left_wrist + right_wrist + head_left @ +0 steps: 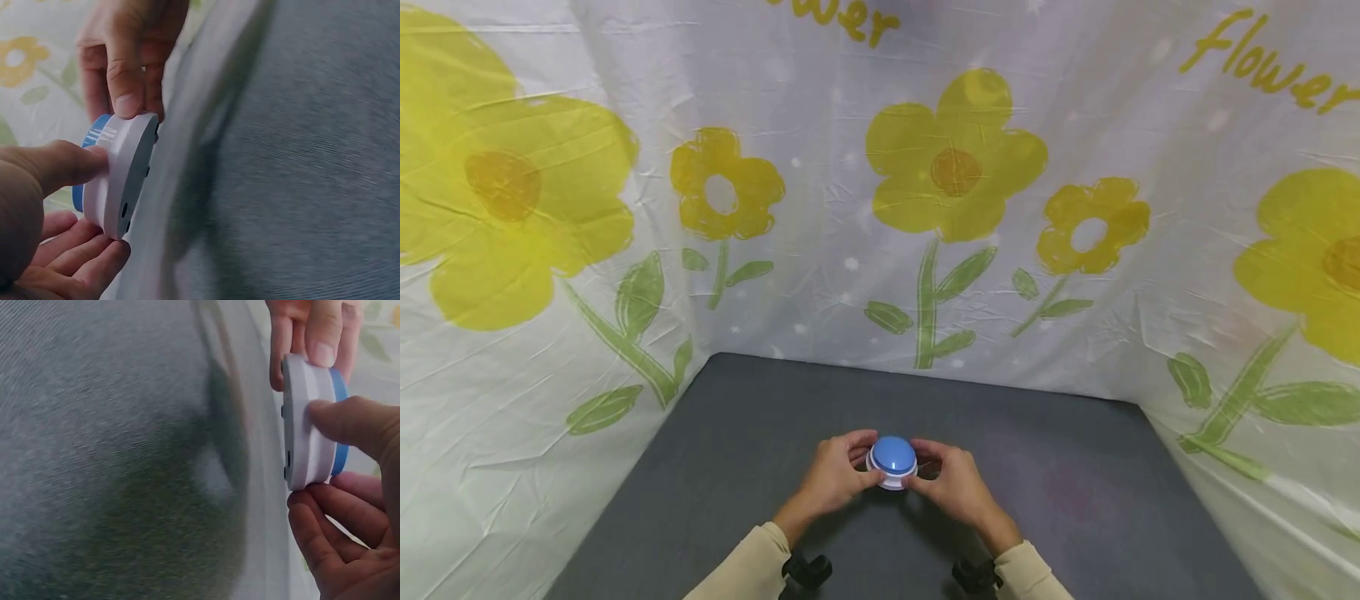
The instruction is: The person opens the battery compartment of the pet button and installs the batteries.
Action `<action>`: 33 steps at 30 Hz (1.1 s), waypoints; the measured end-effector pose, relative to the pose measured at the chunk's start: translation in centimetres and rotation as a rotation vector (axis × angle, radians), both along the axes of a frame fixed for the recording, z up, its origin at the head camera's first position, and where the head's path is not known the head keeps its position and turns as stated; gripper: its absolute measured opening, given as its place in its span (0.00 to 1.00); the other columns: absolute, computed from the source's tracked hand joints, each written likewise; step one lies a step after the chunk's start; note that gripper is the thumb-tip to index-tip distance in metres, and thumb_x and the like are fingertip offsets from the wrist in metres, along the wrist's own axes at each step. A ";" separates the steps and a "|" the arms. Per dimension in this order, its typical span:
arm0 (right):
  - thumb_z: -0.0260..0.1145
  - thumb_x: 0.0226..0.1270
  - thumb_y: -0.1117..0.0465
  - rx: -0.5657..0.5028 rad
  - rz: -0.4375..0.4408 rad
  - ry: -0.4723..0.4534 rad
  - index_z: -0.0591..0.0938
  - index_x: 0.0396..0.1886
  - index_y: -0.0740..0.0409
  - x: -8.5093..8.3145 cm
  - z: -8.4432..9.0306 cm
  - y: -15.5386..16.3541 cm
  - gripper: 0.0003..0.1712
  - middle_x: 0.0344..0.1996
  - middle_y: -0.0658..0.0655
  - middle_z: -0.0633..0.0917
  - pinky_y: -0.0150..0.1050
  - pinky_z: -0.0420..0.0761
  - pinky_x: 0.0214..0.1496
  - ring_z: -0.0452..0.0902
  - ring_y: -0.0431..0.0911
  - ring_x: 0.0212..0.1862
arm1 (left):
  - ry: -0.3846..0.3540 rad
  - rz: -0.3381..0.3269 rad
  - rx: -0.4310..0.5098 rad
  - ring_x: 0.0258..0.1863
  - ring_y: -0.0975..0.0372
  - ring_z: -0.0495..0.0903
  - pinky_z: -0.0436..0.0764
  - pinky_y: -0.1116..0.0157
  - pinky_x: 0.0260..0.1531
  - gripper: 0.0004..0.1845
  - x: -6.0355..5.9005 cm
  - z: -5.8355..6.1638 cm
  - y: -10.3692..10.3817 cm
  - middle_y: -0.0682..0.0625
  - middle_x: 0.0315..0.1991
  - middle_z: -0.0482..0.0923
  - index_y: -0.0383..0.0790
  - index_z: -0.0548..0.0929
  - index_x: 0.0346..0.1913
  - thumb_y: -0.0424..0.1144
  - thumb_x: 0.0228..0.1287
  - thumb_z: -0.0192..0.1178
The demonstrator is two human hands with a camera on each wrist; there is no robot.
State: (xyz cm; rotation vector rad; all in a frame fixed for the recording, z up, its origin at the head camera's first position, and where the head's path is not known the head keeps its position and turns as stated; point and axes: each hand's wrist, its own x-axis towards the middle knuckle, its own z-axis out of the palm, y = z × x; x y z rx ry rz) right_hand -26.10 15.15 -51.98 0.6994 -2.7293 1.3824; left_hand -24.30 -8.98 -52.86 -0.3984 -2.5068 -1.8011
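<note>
A round push button (894,456) with a blue dome and a white base is held between both hands above the dark table. My left hand (835,472) grips its left side, thumb on the near rim and fingers around the far side. On the opposite side my right hand (956,481) holds it the same way. In the left wrist view the white base (128,169) shows small dark feet on its underside, raised off the table. The right wrist view shows the white side of the push button (312,440) under the thumb, with fingertips at the lower edge.
A dark grey table (760,408) spreads under the hands. White fabric (820,317) printed with yellow flowers hangs behind it and at both sides. Dark wrist straps with cameras (808,572) sit by the beige sleeves (748,562).
</note>
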 end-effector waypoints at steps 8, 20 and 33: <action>0.86 0.60 0.61 0.118 -0.010 0.036 0.84 0.67 0.68 0.5 -1.3 0.0 0.36 0.53 0.62 0.93 0.45 0.93 0.55 0.93 0.51 0.52 | 0.058 -0.009 -0.102 0.62 0.41 0.88 0.87 0.51 0.62 0.35 0.6 -1.4 0.7 0.27 0.62 0.85 0.20 0.80 0.67 0.26 0.57 0.81; 0.85 0.58 0.64 0.121 -0.006 0.041 0.83 0.67 0.69 0.8 -1.9 -0.5 0.37 0.53 0.63 0.93 0.50 0.92 0.58 0.93 0.52 0.53 | 0.146 0.027 -0.147 0.58 0.43 0.90 0.89 0.52 0.60 0.34 0.8 -3.0 0.9 0.28 0.60 0.86 0.22 0.83 0.64 0.26 0.52 0.83; 0.77 0.70 0.59 0.311 -0.077 0.231 0.83 0.68 0.67 0.1 -0.6 1.7 0.30 0.63 0.66 0.87 0.61 0.87 0.65 0.86 0.60 0.62 | 0.239 0.220 -0.376 0.68 0.42 0.82 0.82 0.40 0.70 0.32 1.0 -1.9 -1.2 0.37 0.67 0.84 0.33 0.83 0.69 0.43 0.65 0.77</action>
